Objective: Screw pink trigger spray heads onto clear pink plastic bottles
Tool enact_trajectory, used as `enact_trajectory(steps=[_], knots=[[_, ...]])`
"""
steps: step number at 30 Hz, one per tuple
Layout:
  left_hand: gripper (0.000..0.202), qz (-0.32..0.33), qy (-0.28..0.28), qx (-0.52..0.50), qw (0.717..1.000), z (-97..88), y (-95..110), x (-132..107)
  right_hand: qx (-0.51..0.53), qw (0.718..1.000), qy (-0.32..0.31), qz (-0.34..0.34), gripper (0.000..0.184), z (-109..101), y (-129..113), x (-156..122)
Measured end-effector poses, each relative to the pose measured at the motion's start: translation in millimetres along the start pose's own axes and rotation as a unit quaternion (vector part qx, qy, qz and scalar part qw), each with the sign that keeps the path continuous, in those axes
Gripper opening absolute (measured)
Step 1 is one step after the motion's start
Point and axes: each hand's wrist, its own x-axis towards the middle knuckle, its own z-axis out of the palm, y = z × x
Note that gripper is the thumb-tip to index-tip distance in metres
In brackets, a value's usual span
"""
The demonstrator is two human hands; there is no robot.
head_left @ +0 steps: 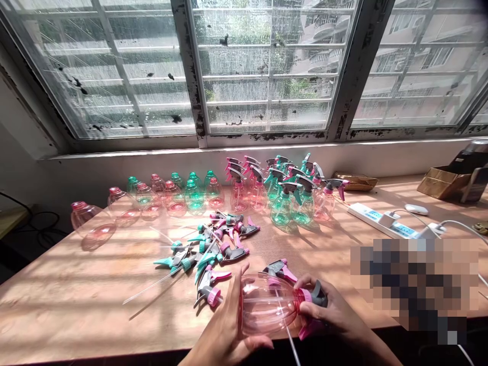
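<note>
Behind sprayer-head pile [234, 252]: fitted bottles [281, 214] stand right, unfitted bottles [195, 196] left. Front-right: left hand [230, 321] grip clamps pink bottle [263, 311]; right hand [335, 309] grip, its collar [304, 295].

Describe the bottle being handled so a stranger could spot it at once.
Below the window is a sunlit wooden table. At its near edge, the left hand cups a pink bottle while the right hand grips its pink collar. Unlike the upright bottles behind, it is held sideways.
</note>
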Motion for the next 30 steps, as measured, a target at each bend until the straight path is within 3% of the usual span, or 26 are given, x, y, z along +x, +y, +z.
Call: enact_trajectory(steps=[6,13,20,30], knots=[[0.103,0.008,-0.006,-0.021,1.000,-5.4,8.7,3.9,0.006,1.000,-0.008,0.016,0.045,-0.1,2.6,-0.4],[0.083,0.029,0.026,0.014,0.999,1.2,3.7,3.0,0.001,1.000,-0.005,0.001,0.044,-3.7,6.5,1.8],[0.114,0.001,0.001,0.003,1.000,-2.6,6.1,1.8,0.015,1.000,-0.013,0.012,0.043,-2.5,6.5,0.6],[0.081,0.018,0.023,0.036,0.999,1.3,4.9,1.4,0.018,1.000,-0.006,0.000,0.041,-3.0,4.8,0.9]])
